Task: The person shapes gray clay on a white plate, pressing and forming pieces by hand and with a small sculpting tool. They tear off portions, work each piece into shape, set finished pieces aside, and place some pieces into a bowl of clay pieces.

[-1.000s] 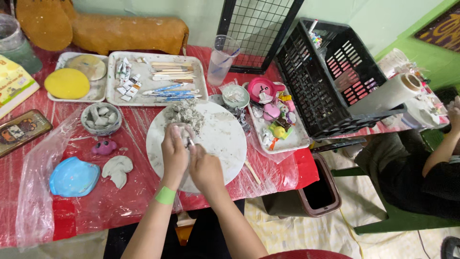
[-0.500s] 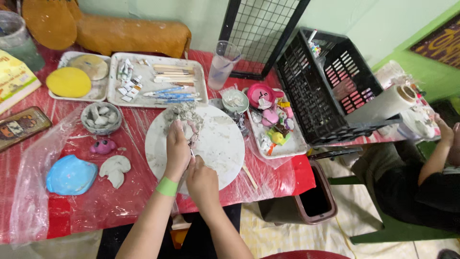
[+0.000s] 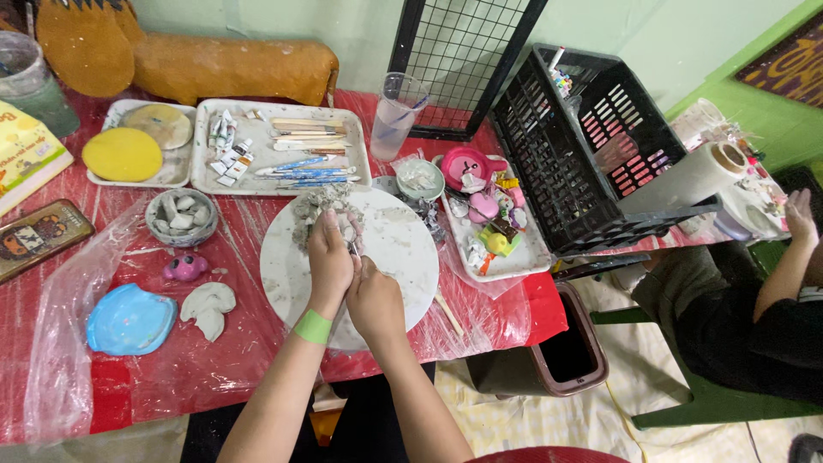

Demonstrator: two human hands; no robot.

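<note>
A round white board [image 3: 399, 257] lies on the red plastic-covered table [image 3: 257, 377]. A lump of grey clay [image 3: 319, 206] sits at the board's far left part. My left hand [image 3: 328, 257], with a green wristband, rests its fingers on the clay. My right hand [image 3: 373, 296] is beside it and grips a thin metal tool [image 3: 351, 249] whose tip points at the clay.
A small bowl of clay bits [image 3: 180, 216], a pink figure [image 3: 184, 267], a blue piece [image 3: 130, 319] and white clay shapes [image 3: 208, 307] lie left. Trays of paints and tools [image 3: 279, 146], a cup [image 3: 396, 116] and a black crate [image 3: 583, 146] stand behind. Another person [image 3: 763, 317] sits at right.
The view has shifted slightly. Both hands stay at the clay lump, with the fingers working closer together on it.
</note>
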